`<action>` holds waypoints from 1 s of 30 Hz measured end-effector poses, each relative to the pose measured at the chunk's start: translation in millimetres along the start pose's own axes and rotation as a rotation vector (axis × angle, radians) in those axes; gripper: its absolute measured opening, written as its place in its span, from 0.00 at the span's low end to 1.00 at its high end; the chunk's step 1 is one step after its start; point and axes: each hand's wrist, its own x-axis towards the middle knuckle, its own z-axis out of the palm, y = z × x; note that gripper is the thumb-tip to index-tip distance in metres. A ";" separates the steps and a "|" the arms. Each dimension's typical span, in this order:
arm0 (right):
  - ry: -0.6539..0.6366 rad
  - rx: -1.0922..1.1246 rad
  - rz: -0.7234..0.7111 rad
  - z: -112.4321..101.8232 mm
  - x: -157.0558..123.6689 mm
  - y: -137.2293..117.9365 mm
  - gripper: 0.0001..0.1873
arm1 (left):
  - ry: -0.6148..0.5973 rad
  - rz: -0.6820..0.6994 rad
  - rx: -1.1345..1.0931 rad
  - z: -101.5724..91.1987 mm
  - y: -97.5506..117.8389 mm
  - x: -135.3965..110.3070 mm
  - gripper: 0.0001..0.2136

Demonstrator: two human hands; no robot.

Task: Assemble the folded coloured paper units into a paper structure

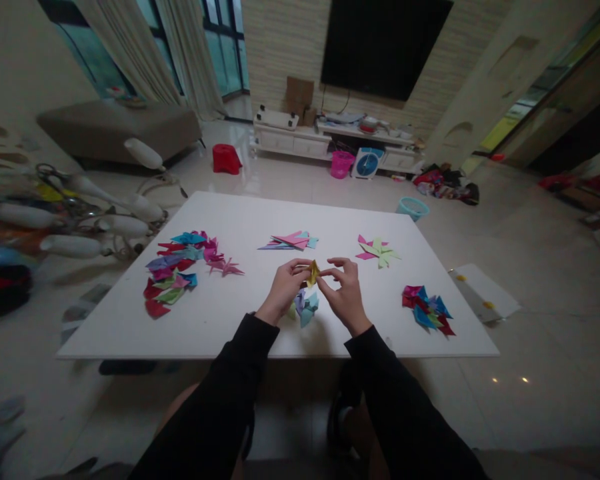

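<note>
A small yellow folded paper piece [313, 273] is held up over the white table [230, 320] between my two hands. My left hand [287, 287] pinches its left side with thumb and fingers. On the other side, the thumb and fingertips of my right hand [344, 293] are closed on its right edge. Just below the hands lie light blue and lilac folded papers [307, 310], partly covered. Beyond them is a stack of pointed pink, purple and light blue folded papers [293, 241].
Colourful origami pieces [173, 270] are heaped at the table's left. Green and magenta folded strips [379, 251] lie at the back right, and another origami pile [427, 310] nearer the right edge. Past the table are a red stool [227, 159] and a light blue basket [413, 208].
</note>
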 end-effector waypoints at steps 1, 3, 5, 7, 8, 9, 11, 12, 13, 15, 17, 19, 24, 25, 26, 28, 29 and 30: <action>0.003 0.000 0.014 -1.6 -0.8 0.2 0.01 | -0.002 0.006 0.000 3.0 -1.7 -0.9 0.15; 0.012 -0.001 0.033 -4.1 -2.0 0.3 0.01 | -0.003 0.014 -0.002 8.2 -4.4 -3.0 0.15; 0.024 -0.007 0.046 -5.9 -2.3 0.7 0.02 | 0.002 0.021 0.004 11.9 -5.8 -5.0 0.15; 0.039 -0.019 0.058 -6.9 -2.1 1.9 0.03 | 0.006 0.030 0.020 13.7 -5.7 -6.7 0.15; 0.046 -0.026 0.064 -7.1 -1.9 2.9 0.04 | 0.003 0.038 0.028 13.9 -5.1 -7.3 0.15; 0.054 -0.032 0.071 -6.9 -1.5 4.0 0.04 | -0.004 0.047 0.034 13.5 -4.3 -7.7 0.16; 0.068 -0.039 0.088 -5.8 -0.4 6.4 0.04 | -0.024 0.068 0.051 11.5 -2.3 -7.8 0.17; 0.073 -0.039 0.096 -4.8 0.2 7.4 0.03 | -0.031 0.078 0.064 10.1 -1.3 -7.5 0.18; 0.076 -0.037 0.103 -3.5 0.8 8.0 0.03 | -0.033 0.089 0.081 8.7 -0.5 -7.1 0.18; 0.077 -0.030 0.108 -0.6 2.0 7.8 0.03 | -0.020 0.107 0.112 6.1 1.0 -6.1 0.18; 0.069 -0.023 0.104 2.4 2.8 5.8 0.04 | 0.003 0.119 0.131 4.2 2.3 -5.3 0.17; 0.062 -0.015 0.097 4.5 3.1 2.5 0.04 | 0.023 0.122 0.144 3.1 3.3 -5.1 0.16; 0.053 0.009 0.068 5.7 1.8 -5.8 0.02 | 0.038 0.121 0.137 1.8 4.6 -6.8 0.16; 0.052 0.005 0.059 5.5 1.1 -7.0 0.02 | 0.036 0.122 0.131 1.6 4.7 -7.5 0.16; 0.053 -0.001 0.052 5.4 0.4 -8.1 0.01 | 0.035 0.124 0.126 1.4 4.7 -8.1 0.16; 0.060 -0.015 0.040 5.3 -1.1 -9.7 0.01 | 0.034 0.130 0.124 1.2 4.8 -9.6 0.16; 0.066 -0.020 0.039 5.3 -1.7 -10.3 0.01 | 0.032 0.131 0.126 1.0 4.9 -10.4 0.17; 0.072 -0.023 0.040 5.4 -2.3 -10.7 0.02 | 0.032 0.132 0.128 0.9 5.0 -11.1 0.17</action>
